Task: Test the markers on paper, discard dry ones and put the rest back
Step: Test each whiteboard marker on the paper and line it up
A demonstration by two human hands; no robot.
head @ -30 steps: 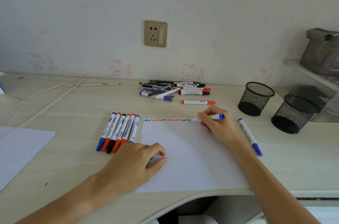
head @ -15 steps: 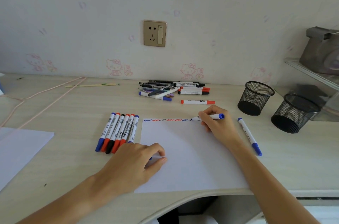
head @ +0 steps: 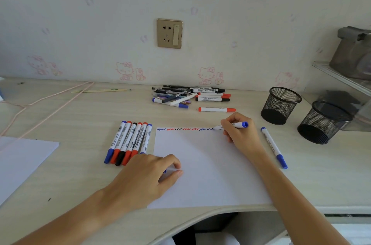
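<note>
Marker tip at paper edge

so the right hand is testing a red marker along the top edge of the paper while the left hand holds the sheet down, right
Not quite: the marker in the right hand is blue, not red, as its blue end shows in the head view. The rest holds: it writes along the top edge of the paper while the left hand holds the sheet down.

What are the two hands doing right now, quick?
Left hand: rests on the paper, fingers curled over a small blue thing, likely the marker's cap.
Right hand: grips a blue marker, tip on the paper.
</note>
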